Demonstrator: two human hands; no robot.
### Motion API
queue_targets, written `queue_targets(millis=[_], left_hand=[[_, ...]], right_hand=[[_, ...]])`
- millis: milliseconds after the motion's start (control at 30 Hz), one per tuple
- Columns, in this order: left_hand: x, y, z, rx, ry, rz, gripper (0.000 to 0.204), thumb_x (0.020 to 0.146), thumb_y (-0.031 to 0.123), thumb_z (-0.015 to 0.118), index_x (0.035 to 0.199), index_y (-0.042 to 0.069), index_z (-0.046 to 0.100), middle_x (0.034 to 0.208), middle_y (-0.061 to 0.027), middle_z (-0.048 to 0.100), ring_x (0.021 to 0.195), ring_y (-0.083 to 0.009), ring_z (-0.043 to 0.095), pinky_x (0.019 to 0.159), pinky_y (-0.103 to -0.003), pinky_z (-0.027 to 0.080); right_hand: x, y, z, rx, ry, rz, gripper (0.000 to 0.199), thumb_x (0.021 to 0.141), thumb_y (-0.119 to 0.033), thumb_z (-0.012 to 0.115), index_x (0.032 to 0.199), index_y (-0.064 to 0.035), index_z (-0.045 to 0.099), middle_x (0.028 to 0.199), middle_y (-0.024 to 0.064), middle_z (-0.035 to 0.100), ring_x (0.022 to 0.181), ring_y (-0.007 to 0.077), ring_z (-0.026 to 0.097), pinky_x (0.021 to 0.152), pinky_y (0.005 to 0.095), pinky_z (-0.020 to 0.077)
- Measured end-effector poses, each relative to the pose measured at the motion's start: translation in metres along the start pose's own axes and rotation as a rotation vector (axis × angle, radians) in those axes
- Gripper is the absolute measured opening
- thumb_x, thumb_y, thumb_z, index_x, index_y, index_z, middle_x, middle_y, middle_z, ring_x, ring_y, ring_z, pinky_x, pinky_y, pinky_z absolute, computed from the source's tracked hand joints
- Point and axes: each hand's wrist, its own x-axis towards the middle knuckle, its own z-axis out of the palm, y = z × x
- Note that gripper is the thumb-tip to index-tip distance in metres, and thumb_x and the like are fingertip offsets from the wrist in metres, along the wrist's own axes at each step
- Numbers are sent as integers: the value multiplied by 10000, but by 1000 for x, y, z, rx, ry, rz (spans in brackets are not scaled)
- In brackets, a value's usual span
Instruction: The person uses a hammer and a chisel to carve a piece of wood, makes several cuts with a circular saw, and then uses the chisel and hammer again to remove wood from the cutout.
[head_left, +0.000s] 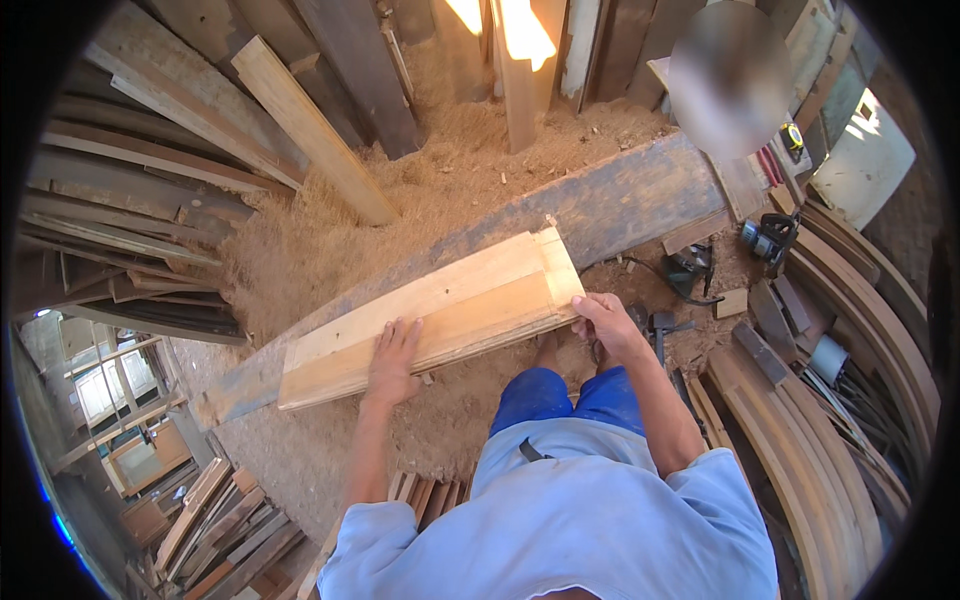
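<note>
A pale wooden panel [440, 305] with a grooved end piece lies slanted across a long grey bench top [620, 195]. My left hand [393, 362] rests flat on the panel's near edge, fingers spread. At the panel's right corner my right hand [606, 322] grips the near edge, thumb on top. My light blue shirt and blue trousers fill the lower middle of the view.
Sawdust [330, 240] is heaped behind the bench. Planks [310, 130] lean at the back and left. Curved wooden strips [800, 440] are stacked at the right. A power tool [765, 238] and a tape measure [792, 135] lie at the far right. Another person stands beyond the bench.
</note>
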Motion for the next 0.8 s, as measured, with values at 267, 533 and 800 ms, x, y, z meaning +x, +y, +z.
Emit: queue_targets(millis=[267,533,800], left_hand=[[44,-28,-73,-111,396,51,551,786,310,800,1291,169,633,1089,-167,720,1063,-383,675,944,-485,521],[95,-42,-92,44,574,23,611,902,697,597,1062,111,667,782,-189,678,761,-397,692,672,-520,537],[84,-25,-80,-20,152,89,652,906,726,545,1083,113,677,794,-214,696,769,-433,685,685,-525,542]], right_hand=[[10,-67,-20,-283,249,-450,710,966,-373,679,1513,-10,406,1488,216,483,1298,325,534,1107,444,430],[86,-85,-1,-841,188,-678,672,923,-316,698,1468,-4,461,1397,280,575,1269,452,566,1092,495,442],[30,-51,-41,-469,-98,-274,475,914,-96,559,1368,45,549,1194,161,687,1106,297,648,954,387,505]])
